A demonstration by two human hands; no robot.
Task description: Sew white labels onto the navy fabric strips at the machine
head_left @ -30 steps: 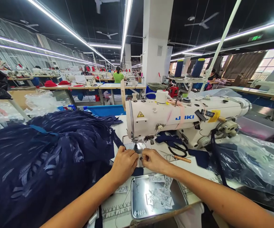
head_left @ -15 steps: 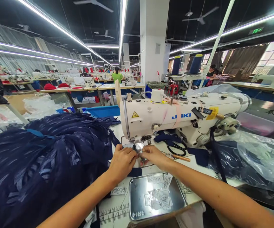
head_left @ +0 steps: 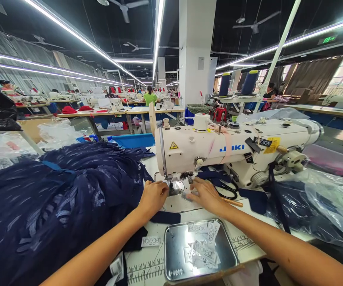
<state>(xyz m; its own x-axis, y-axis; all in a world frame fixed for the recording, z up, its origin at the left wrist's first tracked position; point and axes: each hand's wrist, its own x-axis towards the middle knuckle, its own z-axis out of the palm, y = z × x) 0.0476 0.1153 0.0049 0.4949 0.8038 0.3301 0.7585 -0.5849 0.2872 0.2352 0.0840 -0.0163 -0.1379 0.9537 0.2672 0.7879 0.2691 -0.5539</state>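
Observation:
A white sewing machine (head_left: 207, 145) stands before me, its presser foot area above a round shiny plate (head_left: 177, 187). Just left of that plate is my left hand (head_left: 153, 196), fingers bent in and held close together; what they grip, if anything, is hidden. My right hand (head_left: 207, 195) rests on the machine bed to the right of the plate, thumb and fingers apart, by a small shiny flat piece (head_left: 186, 196). A dark navy strip (head_left: 166, 217) lies below my left hand. Black-handled scissors (head_left: 229, 190) and a wooden-handled tool (head_left: 233, 202) lie beyond my right wrist.
Navy fabric pieces (head_left: 79, 190) are heaped at the left. A metal tray (head_left: 171, 254) in front holds several printed labels (head_left: 203, 250); another label (head_left: 151, 241) lies left of it. At right is a clear plastic bag (head_left: 332, 194). Other people sit at machines farther off.
My hands have moved apart: the right one has drawn away from the round plate to the right, with its fingers spread wider. The left one stays at the plate's left side.

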